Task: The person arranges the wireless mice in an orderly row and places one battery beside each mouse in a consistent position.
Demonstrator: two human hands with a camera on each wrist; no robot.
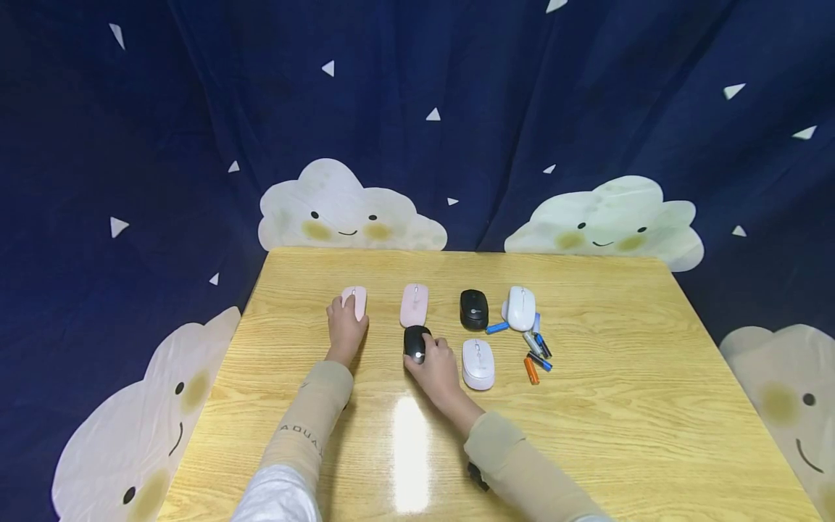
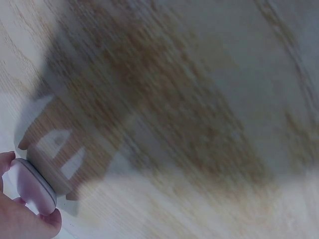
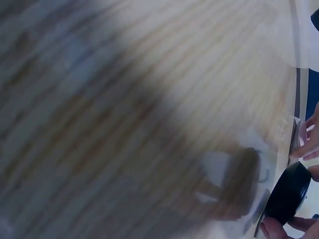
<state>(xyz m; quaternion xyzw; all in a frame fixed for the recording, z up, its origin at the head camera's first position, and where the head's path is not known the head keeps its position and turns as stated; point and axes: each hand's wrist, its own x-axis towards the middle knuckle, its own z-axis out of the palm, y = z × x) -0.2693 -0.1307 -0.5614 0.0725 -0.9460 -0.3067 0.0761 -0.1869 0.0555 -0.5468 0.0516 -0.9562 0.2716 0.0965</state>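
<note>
Pinching partly hidden pink mouse (image 1: 360, 304): left grip (image 1: 347, 328) | likewise black mouse (image 1: 414, 339): right grip (image 1: 437, 368)

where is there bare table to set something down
Widest: wooden table right of the orange battery, out to the right edge. Smaller: left of the left hand, to the left edge. Crowded: the batteries beside the rear white mouse, and the middle, where the right hand holds a black mouse close to a pink mouse.

The left sleeve (image 1: 305, 419) reads "AQUA", then something unclear. The held black mouse (image 1: 414, 341) bears an illegible mark.
</note>
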